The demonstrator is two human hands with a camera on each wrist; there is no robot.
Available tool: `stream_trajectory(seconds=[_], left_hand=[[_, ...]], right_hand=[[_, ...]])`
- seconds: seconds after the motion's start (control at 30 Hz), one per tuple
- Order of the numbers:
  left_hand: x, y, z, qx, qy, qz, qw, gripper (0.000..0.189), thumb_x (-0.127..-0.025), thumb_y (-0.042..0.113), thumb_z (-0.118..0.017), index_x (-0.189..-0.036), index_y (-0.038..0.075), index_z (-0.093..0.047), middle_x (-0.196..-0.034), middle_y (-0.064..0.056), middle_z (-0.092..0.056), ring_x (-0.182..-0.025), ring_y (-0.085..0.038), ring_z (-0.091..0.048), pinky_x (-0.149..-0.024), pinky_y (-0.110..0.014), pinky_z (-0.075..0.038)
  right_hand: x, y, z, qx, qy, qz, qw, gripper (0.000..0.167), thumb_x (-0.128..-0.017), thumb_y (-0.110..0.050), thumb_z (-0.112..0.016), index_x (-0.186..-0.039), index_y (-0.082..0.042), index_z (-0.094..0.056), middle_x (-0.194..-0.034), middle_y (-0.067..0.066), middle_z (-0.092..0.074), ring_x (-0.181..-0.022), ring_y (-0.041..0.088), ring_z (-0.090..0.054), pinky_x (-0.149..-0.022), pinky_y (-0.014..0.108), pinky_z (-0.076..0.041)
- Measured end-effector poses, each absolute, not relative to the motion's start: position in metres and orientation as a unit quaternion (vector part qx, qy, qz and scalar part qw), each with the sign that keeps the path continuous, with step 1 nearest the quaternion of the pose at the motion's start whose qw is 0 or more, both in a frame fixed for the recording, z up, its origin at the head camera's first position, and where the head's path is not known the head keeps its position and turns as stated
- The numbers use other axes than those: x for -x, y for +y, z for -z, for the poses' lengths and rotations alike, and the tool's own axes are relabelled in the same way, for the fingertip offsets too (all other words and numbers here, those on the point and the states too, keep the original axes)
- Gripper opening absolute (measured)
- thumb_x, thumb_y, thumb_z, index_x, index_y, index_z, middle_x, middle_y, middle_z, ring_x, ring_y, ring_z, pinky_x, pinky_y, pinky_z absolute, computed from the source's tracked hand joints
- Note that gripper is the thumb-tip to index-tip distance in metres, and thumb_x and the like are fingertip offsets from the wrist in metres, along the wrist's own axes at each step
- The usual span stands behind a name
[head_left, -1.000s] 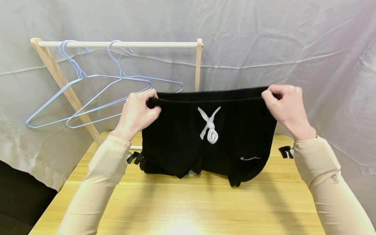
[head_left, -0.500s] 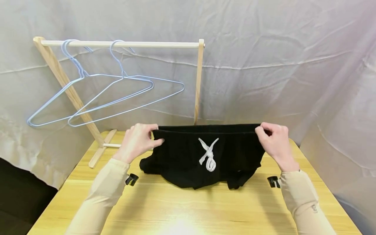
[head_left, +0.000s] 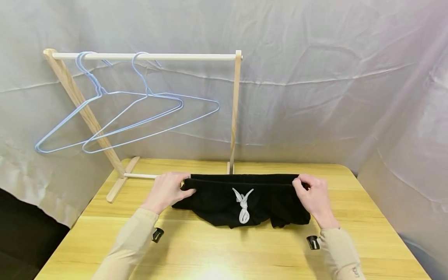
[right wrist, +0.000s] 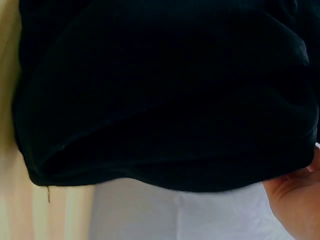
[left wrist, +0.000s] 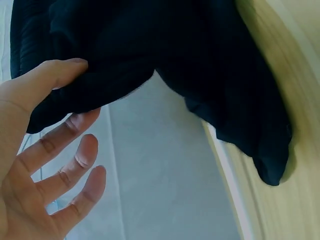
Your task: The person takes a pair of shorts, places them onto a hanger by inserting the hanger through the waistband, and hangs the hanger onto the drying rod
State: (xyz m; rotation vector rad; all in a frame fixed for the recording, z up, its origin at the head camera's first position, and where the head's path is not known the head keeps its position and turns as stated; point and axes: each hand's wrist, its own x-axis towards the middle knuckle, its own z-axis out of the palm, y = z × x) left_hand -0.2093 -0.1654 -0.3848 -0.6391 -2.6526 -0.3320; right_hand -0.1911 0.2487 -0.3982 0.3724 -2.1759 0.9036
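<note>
A pair of black shorts [head_left: 217, 202] with a white drawstring [head_left: 244, 206] tied at the front is stretched between my two hands, low over the table. My left hand [head_left: 168, 190] pinches one end of the waistband; in the left wrist view the thumb lies on the black cloth and the other fingers are behind and below it. The opposite end of the waistband is pinched by my right hand [head_left: 313, 194]. Only part of that hand [right wrist: 295, 200] shows in the right wrist view, where cloth covers most of the frame. The lower part of the shorts sags in folds onto the tabletop.
A wooden clothes rack [head_left: 147, 56] stands at the back left of the table [head_left: 217, 252]. Several blue wire hangers [head_left: 150, 132] hang from its bar. A grey cloth backdrop [head_left: 315, 97] rises behind the table.
Both hands have come down and slightly closer together, lowering the shorts from above the table until the legs bunch on it. The grips on the waistband stay the same.
</note>
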Motion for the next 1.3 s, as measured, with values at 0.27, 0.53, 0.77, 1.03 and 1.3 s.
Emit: stream_trajectory(seconds=[0.27, 0.53, 0.77, 1.03, 1.3], left_hand=[[0.212, -0.165, 0.395, 0.230, -0.941, 0.106, 0.223, 0.027, -0.073, 0.040, -0.087, -0.080, 0.024, -0.065, -0.071, 0.002, -0.069, -0.057, -0.014, -0.057, -0.043, -0.027, -0.034], [0.209, -0.161, 0.398, 0.228, -0.961, 0.134, 0.085, 0.031, -0.077, 0.041, -0.084, -0.080, 0.022, -0.060, -0.070, 0.008, -0.056, -0.066, -0.009, -0.052, -0.055, -0.029, -0.041], [0.212, -0.163, 0.400, 0.259, -0.941, 0.217, -0.001, 0.029, -0.078, 0.038, -0.084, -0.096, 0.021, -0.070, -0.114, 0.001, -0.068, -0.106, -0.022, -0.063, -0.088, -0.045, -0.053], [0.213, -0.168, 0.390, 0.275, -0.893, 0.357, -0.002, 0.026, -0.086, 0.032, -0.080, -0.108, 0.021, -0.070, -0.138, -0.011, -0.059, -0.133, -0.038, -0.050, -0.111, -0.061, -0.037], [0.225, -0.173, 0.354, 0.245, -0.873, 0.375, 0.192, 0.024, -0.094, 0.017, -0.070, -0.115, 0.006, -0.069, -0.126, -0.015, -0.066, -0.123, -0.035, -0.055, -0.108, -0.057, -0.038]], right_hand=[[0.191, 0.248, 0.419, -0.134, -0.844, -0.374, 0.360, 0.039, -0.083, 0.005, -0.059, -0.055, -0.020, -0.049, -0.054, -0.006, -0.041, -0.051, -0.002, -0.032, -0.051, 0.016, -0.029], [0.188, 0.243, 0.429, -0.126, -0.857, -0.384, 0.318, 0.038, -0.088, 0.003, -0.059, -0.059, -0.020, -0.048, -0.057, -0.006, -0.041, -0.052, 0.001, -0.034, -0.053, 0.018, -0.030], [0.186, 0.236, 0.432, -0.118, -0.863, -0.385, 0.305, 0.033, -0.091, 0.000, -0.062, -0.064, -0.019, -0.055, -0.066, -0.003, -0.055, -0.062, 0.003, -0.045, -0.064, 0.014, -0.037], [0.185, 0.230, 0.438, -0.115, -0.859, -0.398, 0.301, 0.029, -0.093, -0.001, -0.061, -0.069, -0.017, -0.060, -0.072, -0.002, -0.061, -0.071, 0.002, -0.051, -0.072, 0.013, -0.039], [0.183, 0.229, 0.441, -0.118, -0.851, -0.406, 0.312, 0.030, -0.093, 0.000, -0.062, -0.070, -0.019, -0.061, -0.073, -0.005, -0.060, -0.073, 0.000, -0.053, -0.075, 0.013, -0.039]])
